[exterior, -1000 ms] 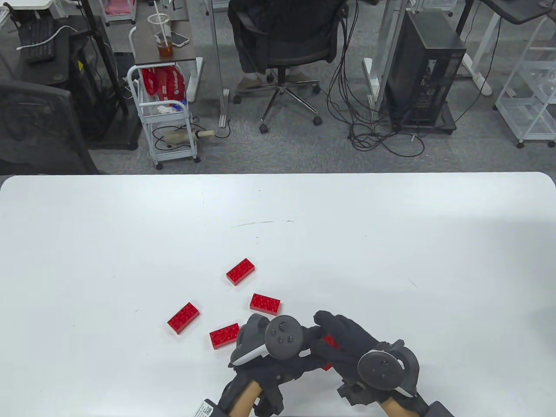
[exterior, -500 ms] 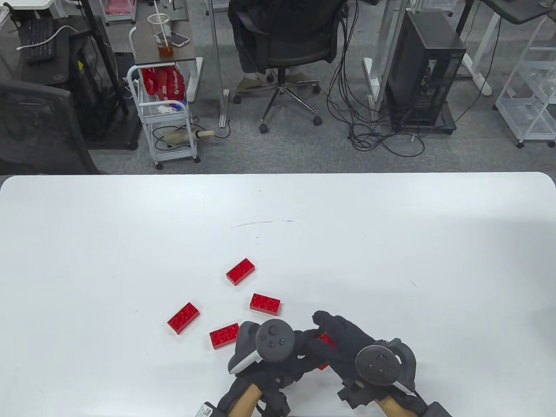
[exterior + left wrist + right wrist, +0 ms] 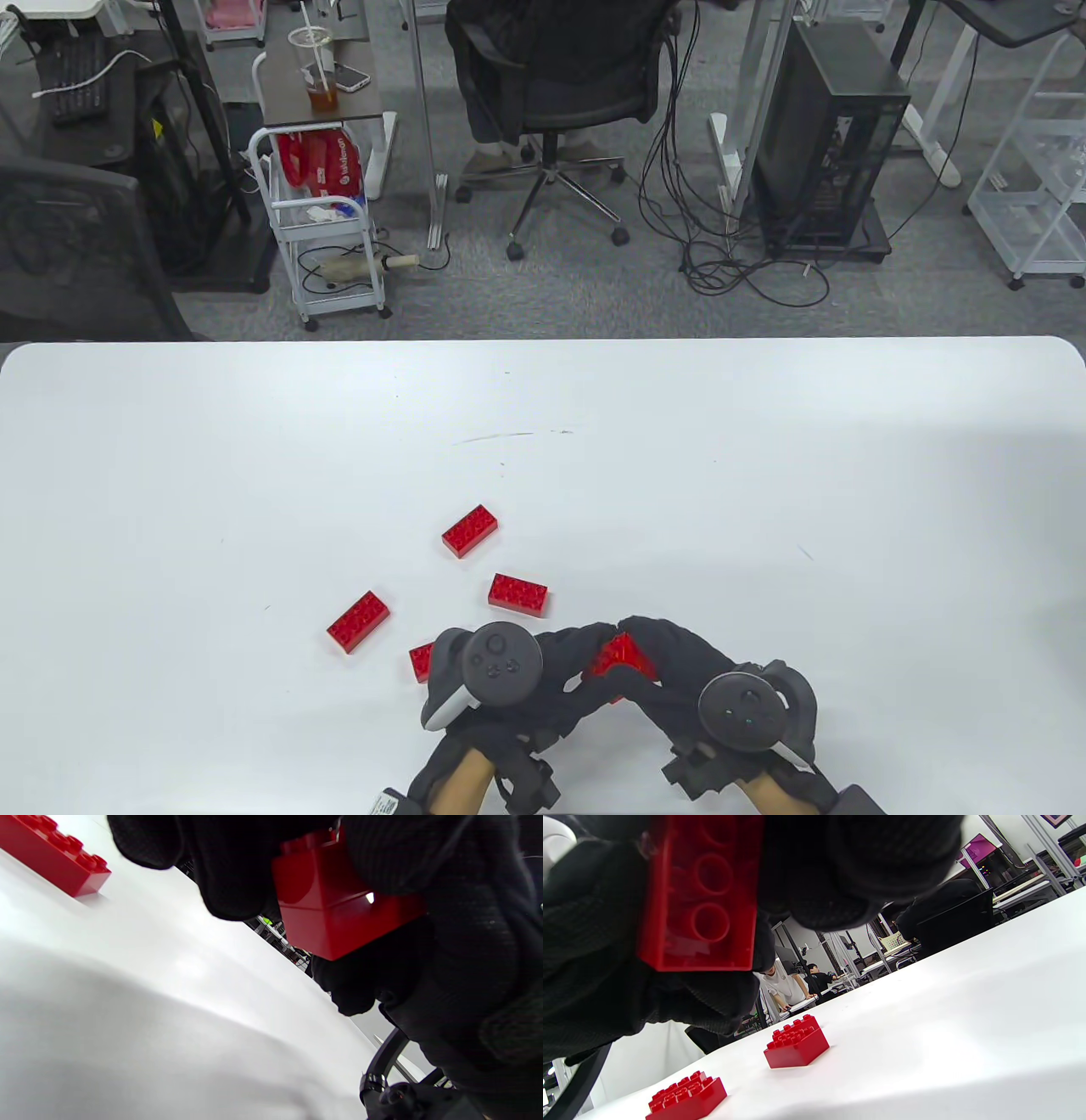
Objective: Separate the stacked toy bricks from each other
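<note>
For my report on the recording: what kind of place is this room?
Probably an office or lab workspace: beyond the white table stand an office chair, a desktop computer tower with loose cables, and a small wheeled cart.

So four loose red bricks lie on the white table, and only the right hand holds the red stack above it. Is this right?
Not quite: both hands hold it. In the table view the left hand and the right hand both grip the red stack; the left wrist view also shows gloved fingers on each side of it. Four loose red bricks do lie on the white table.
</note>
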A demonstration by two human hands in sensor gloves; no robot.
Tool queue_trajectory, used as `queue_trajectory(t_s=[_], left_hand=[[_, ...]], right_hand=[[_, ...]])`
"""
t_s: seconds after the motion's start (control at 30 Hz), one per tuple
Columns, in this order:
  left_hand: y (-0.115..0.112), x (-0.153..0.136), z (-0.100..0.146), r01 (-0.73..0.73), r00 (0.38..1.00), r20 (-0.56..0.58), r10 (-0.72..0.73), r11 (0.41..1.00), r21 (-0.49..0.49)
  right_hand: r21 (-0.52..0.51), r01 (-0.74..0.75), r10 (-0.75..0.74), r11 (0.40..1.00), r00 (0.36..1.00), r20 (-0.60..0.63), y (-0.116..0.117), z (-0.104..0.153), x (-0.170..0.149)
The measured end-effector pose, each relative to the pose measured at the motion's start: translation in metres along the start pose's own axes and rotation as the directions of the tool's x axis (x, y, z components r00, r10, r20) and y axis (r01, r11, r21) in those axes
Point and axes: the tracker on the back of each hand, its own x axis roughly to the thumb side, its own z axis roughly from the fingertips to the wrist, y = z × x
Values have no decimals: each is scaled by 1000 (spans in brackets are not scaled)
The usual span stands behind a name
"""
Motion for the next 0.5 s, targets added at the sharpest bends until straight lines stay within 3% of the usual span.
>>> queue_trajectory(t_s=[0.1, 0.3, 0.5], left_hand=[[-4, 5, 0, 10, 1000, -11, -10, 1000, -5], [-16, 23, 2, 236, 970, -72, -231, 969, 72], [-23, 30, 4, 317, 946, -116, -303, 938, 139]], right_hand=[[-4, -11, 11, 1000, 1000, -1, 0, 0, 0], [-21, -56, 57, 998, 998, 12, -3, -1, -1], [-42, -96, 97, 994, 995, 19, -5, -1, -2]])
